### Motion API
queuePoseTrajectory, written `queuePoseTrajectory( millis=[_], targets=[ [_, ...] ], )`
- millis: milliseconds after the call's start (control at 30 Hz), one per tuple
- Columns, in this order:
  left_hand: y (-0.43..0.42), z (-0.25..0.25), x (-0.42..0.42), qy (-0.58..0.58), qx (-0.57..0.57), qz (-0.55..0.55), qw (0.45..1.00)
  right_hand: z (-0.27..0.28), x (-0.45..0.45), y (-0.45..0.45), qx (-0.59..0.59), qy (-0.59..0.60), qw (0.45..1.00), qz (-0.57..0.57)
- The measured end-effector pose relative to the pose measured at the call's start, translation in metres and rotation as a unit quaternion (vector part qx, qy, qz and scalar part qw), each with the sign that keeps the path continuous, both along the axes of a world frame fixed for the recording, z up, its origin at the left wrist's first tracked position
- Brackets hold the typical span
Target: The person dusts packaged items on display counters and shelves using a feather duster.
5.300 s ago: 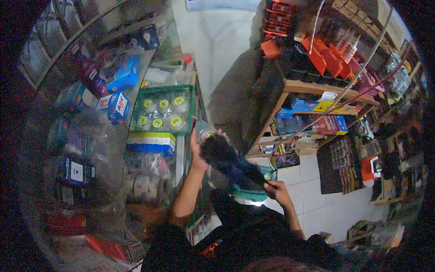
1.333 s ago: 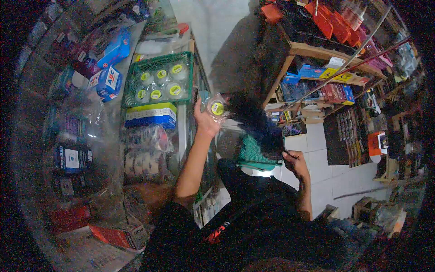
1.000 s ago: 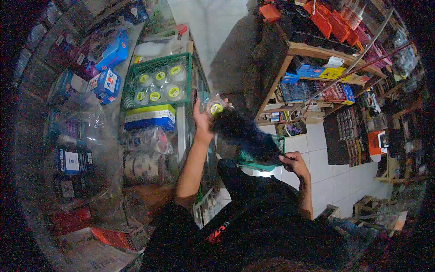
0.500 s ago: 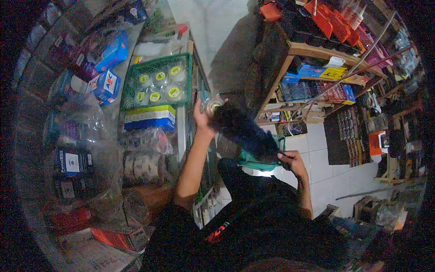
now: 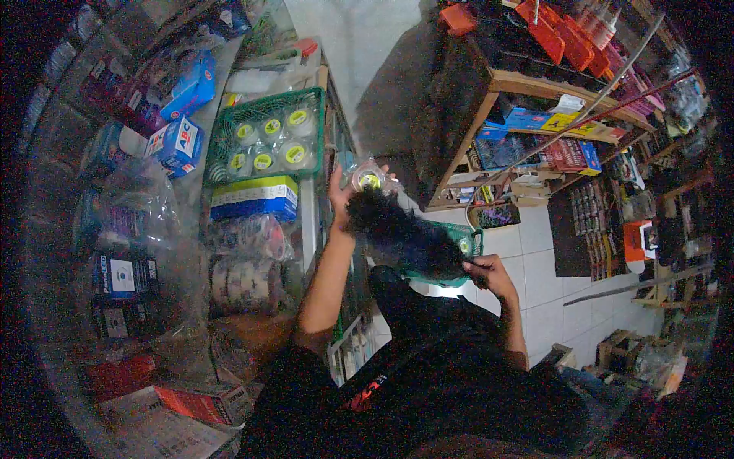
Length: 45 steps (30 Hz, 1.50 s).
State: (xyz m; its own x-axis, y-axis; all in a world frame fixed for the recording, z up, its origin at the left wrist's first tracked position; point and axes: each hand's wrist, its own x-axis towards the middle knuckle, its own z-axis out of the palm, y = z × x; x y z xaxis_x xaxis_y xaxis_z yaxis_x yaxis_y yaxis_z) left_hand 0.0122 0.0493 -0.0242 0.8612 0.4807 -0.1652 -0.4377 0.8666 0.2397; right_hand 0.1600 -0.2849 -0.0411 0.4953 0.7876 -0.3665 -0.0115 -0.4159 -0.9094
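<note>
My left hand (image 5: 341,200) holds a clear round container (image 5: 368,178) with a yellow-green label, its fingers round the far side. My right hand (image 5: 489,275) is closed on the handle end of a dark feathery duster (image 5: 405,233). The duster's fluffy end lies against the container and hides its lower part and some of my left palm. To the left, a green basket (image 5: 317,131) holds several similar containers with yellow-green labels. Below the duster, another green basket (image 5: 475,243) is partly hidden, with a labelled container showing inside.
A blue and yellow-green box (image 5: 254,200) stands just below the left basket. Blue ABC boxes (image 5: 180,145) lie further left. On the right is a wooden shelf (image 5: 535,84) with orange bins (image 5: 562,38) on top. Thin poles cross in front of it. White floor tiles (image 5: 535,264) show below.
The duster's fluffy end has moved left and down over the container from half a second ago. More of the container's label shows now. My right hand has shifted slightly left.
</note>
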Motion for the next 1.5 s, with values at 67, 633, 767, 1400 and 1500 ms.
queuePoseTrajectory(
  millis=[67,633,767,1400,1500],
  targets=[
    [0.002,-0.005,0.001,0.007,-0.011,0.007,1.0,0.007,-0.004,0.003,0.003,-0.017,1.0,-0.016],
    [-0.005,0.011,0.003,0.059,-0.01,0.039,0.997,0.019,-0.029,0.03,0.044,-0.041,0.996,-0.065],
    [0.014,-0.024,0.008,-0.134,0.103,-0.088,0.982,0.009,-0.028,0.025,0.03,-0.049,0.997,-0.057],
    [-0.004,-0.016,0.018,0.113,0.062,0.059,0.99,0.02,-0.028,0.017,0.01,-0.041,0.996,-0.076],
    [-0.001,-0.023,0.016,0.08,0.018,0.026,0.996,0.021,-0.026,0.015,0.053,-0.076,0.996,-0.02]
  ],
)
